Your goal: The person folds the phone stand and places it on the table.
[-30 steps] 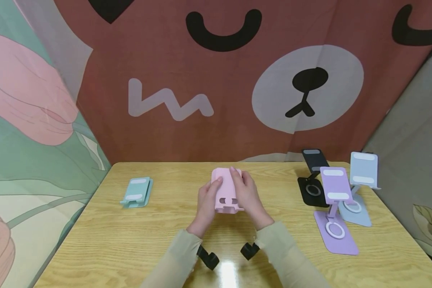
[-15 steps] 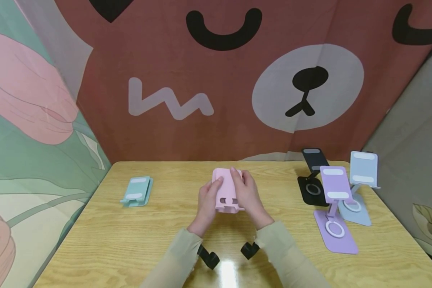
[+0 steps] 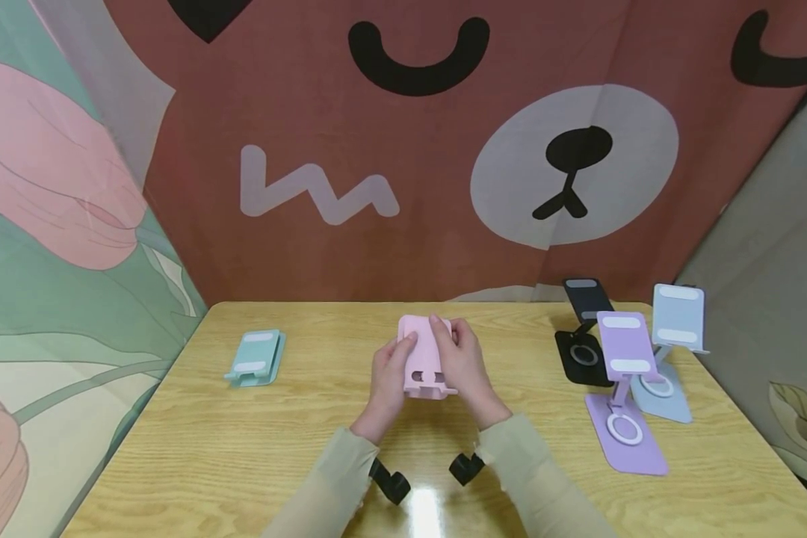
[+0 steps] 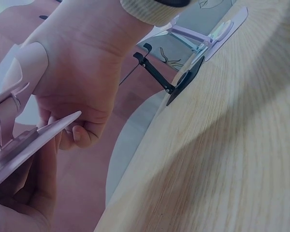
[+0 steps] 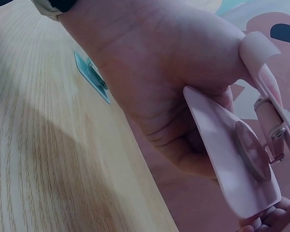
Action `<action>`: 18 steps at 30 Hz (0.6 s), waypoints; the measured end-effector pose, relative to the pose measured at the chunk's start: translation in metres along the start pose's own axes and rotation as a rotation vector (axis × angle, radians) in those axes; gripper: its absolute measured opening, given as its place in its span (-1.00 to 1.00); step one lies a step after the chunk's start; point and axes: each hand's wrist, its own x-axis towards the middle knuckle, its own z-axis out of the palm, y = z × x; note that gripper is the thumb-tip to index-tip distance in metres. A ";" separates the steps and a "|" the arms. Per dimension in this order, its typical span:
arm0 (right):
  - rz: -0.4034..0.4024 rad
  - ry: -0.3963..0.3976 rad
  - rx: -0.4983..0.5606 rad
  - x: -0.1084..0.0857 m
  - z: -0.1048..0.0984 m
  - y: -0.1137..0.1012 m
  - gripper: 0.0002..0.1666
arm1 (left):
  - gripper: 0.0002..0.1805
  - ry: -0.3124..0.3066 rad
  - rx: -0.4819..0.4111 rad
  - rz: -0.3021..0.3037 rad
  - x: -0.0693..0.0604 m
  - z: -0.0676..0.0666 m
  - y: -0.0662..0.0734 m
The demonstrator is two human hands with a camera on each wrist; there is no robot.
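A pink phone stand (image 3: 420, 357) is held in both hands above the middle of the table. My left hand (image 3: 385, 381) grips its left side, thumb on the front plate. On the right side my right hand (image 3: 466, 370) does likewise, its thumb lying along the front. The wrist views show a gap between the base plate (image 5: 234, 159) and the front plate, with a metal-pinned hinge (image 5: 270, 123) between them. Fingers of both hands curl around the base. From the head view, the fingers behind the stand are hidden.
A folded teal phone stand (image 3: 255, 359) lies at the table's left. Unfolded black (image 3: 583, 359), purple (image 3: 625, 388) and light blue (image 3: 675, 317) phone stands stand close together at the right. A printed cloth (image 3: 376, 254) hangs behind the wooden table (image 3: 242, 463).
The pink phone stand has shifted very slightly to the right in the head view. Both hands keep their grip, and the other stands have not moved.
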 end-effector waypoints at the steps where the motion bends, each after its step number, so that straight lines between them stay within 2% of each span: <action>1: 0.000 0.003 0.004 0.000 0.000 0.000 -0.49 | -0.60 -0.002 -0.001 -0.001 0.000 0.000 0.000; 18: -0.013 0.027 0.029 0.000 0.002 0.003 -0.56 | -0.61 -0.014 -0.011 0.006 -0.001 0.001 0.000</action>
